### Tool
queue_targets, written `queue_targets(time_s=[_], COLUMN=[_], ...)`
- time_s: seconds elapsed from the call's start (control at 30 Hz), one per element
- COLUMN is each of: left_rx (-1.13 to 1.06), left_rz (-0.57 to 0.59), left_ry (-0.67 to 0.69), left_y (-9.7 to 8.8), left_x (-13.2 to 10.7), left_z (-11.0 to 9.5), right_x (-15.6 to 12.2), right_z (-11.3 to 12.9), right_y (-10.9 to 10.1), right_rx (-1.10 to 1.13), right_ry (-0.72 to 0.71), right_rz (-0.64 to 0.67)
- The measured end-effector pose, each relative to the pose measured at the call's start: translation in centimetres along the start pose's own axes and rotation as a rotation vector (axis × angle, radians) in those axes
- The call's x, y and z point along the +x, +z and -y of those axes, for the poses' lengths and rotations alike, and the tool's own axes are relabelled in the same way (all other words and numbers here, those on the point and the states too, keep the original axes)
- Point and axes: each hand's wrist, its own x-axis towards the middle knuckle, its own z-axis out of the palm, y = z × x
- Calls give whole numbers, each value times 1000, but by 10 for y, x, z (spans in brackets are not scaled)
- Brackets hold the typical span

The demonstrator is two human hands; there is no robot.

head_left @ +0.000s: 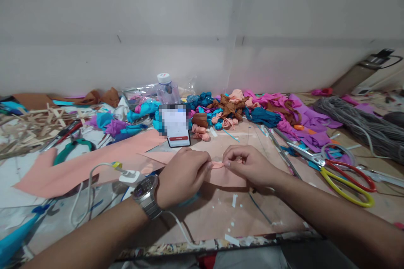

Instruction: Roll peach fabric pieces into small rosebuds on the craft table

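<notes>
Between my two hands is a piece of peach crepe paper [225, 180], its upper edge gathered into a twisted roll and its lower part hanging flat. My left hand [186, 173], with a metal watch on the wrist, pinches the roll's left end. At the other end, the fingers of my right hand [248, 164] are closed on the same paper. A larger sheet of peach paper [104, 162] lies left of my hands. Just beyond them a phone [178, 128] leans upright with its screen lit.
Crumpled coloured paper flowers [233, 105] pile along the wall beside a clear bottle [167, 88]. Scissors [344, 176] with red and yellow handles lie at right, near grey yarn [356, 124]. Green-handled pliers [74, 148] and wood sticks [28, 124] lie left. A white cable [90, 176] crosses the table.
</notes>
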Motion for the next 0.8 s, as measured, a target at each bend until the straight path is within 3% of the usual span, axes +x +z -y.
queue_targets(time_s=[0.8], left_rx=[-216], left_rz=[74], left_ry=[-11], left_y=[-3], left_x=[-1], left_z=[-5], right_x=[-9], right_z=[11], right_y=[7], right_rx=[-178], right_ry=[-29], right_rz=[44])
